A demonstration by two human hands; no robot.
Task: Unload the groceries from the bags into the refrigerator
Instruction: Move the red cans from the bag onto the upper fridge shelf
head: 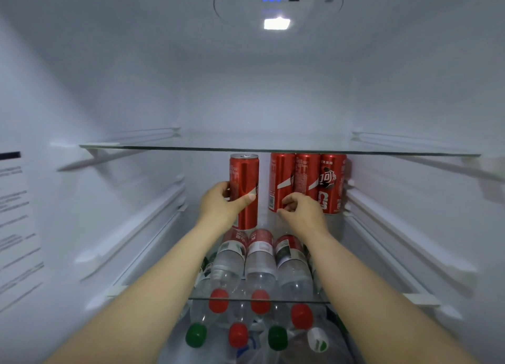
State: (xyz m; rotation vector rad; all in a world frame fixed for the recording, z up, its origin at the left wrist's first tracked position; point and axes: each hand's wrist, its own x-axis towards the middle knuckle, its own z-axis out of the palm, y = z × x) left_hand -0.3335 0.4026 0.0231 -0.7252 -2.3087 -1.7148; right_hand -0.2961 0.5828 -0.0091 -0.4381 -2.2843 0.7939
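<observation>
Head view: refrigerator shelf [239, 299] holds three cans [307, 172]; left fingers [246, 199] grip red can [244, 172]; right fingers [289, 199] curled, hold unclear.

L hand [218, 205] round can [246, 172], R hand [303, 213] by can row [308, 172]

One can [244, 191] stands left of three cans [307, 182], bottles [259, 259] before.

1 head-worn wide-angle view faces straight into the refrigerator [273, 104] from close; roughly level with its upper glass shelf [273, 150].
</observation>
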